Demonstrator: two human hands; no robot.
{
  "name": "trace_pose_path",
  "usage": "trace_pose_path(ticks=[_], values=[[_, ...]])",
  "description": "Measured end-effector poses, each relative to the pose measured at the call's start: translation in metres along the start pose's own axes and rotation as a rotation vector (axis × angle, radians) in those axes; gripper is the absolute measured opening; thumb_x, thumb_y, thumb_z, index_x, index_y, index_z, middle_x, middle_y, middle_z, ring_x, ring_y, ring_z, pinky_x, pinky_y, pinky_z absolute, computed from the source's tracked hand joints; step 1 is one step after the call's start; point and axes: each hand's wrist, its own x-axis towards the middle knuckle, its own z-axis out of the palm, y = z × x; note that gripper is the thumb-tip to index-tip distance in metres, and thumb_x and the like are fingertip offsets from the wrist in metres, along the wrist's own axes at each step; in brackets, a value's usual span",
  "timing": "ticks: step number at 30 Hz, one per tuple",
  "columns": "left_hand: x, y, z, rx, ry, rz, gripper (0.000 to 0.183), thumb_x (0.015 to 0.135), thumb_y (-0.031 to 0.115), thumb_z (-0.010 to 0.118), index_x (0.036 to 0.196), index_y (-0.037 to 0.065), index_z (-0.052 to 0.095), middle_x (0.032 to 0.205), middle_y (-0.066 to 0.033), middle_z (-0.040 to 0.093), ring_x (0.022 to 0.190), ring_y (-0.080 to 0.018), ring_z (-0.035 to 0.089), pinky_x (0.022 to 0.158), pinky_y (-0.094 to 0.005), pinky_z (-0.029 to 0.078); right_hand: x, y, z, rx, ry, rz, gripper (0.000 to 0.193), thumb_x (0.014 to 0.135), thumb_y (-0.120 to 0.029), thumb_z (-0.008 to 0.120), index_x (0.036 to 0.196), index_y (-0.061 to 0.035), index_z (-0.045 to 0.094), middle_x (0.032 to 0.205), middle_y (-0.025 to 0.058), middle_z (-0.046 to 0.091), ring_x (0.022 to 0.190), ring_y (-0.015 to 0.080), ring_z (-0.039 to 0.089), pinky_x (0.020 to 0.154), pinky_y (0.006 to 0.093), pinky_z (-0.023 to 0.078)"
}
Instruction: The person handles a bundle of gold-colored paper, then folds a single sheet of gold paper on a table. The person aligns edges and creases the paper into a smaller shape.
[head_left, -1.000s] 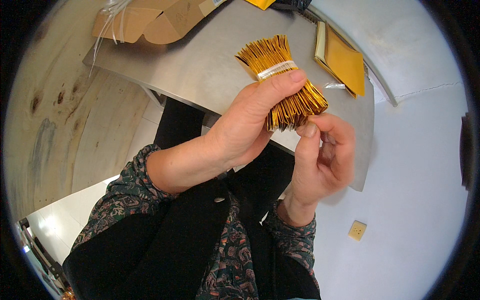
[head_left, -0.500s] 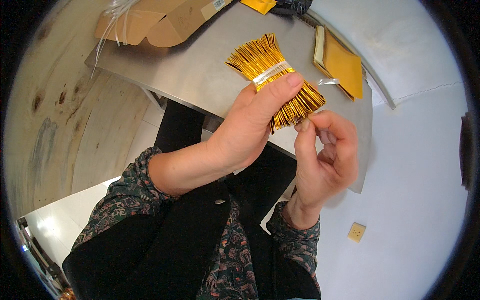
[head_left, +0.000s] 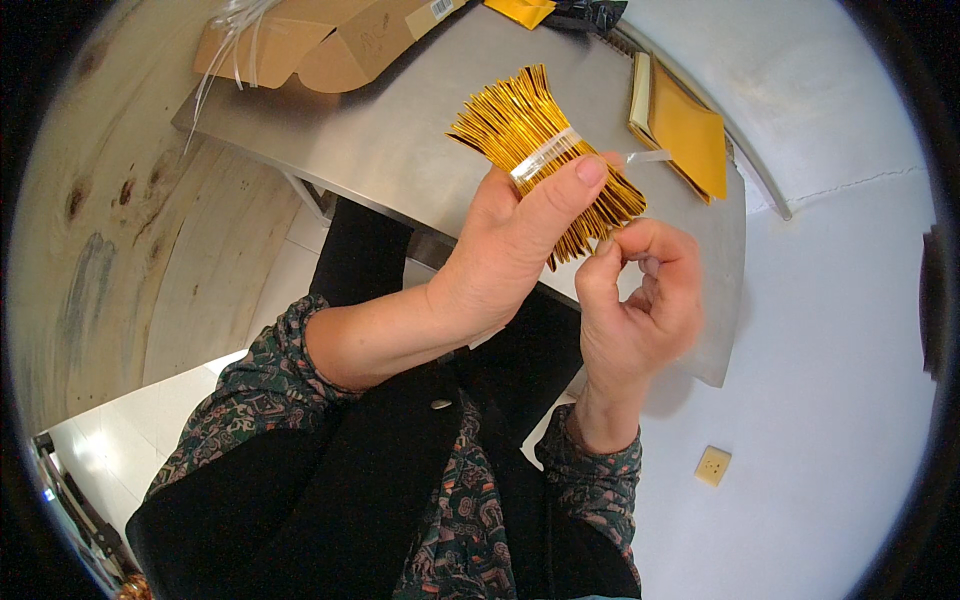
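My left hand [head_left: 515, 225] is wrapped round a thick bundle of folded gold foil strips [head_left: 515, 115], its thumb lying across the bundle's middle. A clear band [head_left: 548, 152] circles the bundle near that thumb, and a loose clear strip end [head_left: 648, 156] sticks out on the right. The bundle's upper end fans out toward the far left. At the lower right end, my right hand [head_left: 645, 290] pinches thumb and forefinger together at the foil edges. Whatever lies between those fingertips is too small to make out.
Beneath the hands is a grey metal table [head_left: 330, 140]. An open cardboard box [head_left: 350, 45] with clear strips [head_left: 240, 40] hanging from it stands at the far left. A yellow envelope-like packet [head_left: 685, 130] lies by the right wall, which has a socket [head_left: 713, 466]. A wooden board [head_left: 140, 220] is at left.
My right hand has shifted slightly left and up along the bundle's lower end. The bundle has turned a little in my left hand, and the loose strip end has swung up.
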Motion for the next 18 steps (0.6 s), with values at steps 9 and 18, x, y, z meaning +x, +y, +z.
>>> trace_pose_path(ticks=[9,18], values=[[0.001,-0.002,-0.003,0.126,-0.067,0.099,0.039,0.106,0.031,0.056,0.129,-0.001,0.057,0.125,-0.0181,0.07,0.116,-0.0245,0.068,0.101,-0.0389,0.055,-0.003,0.003,-0.005,-0.028,0.023,-0.079,0.023,0.076,0.007,0.074,0.091,-0.0056,0.061,0.085,0.0036,0.062,0.069,0.0133,0.059,0.06,0.0261,0.05],[0.011,0.001,-0.009,-0.224,-0.07,-0.166,0.039,0.109,0.041,0.049,0.124,0.006,0.059,0.119,-0.0195,0.072,0.109,-0.0334,0.072,0.097,-0.0451,0.057,-0.004,0.006,-0.016,0.107,0.025,-0.033,0.032,0.076,0.007,0.075,0.105,-0.0017,0.065,0.107,0.0142,0.069,0.095,0.0224,0.066,0.086,0.0348,0.053]])
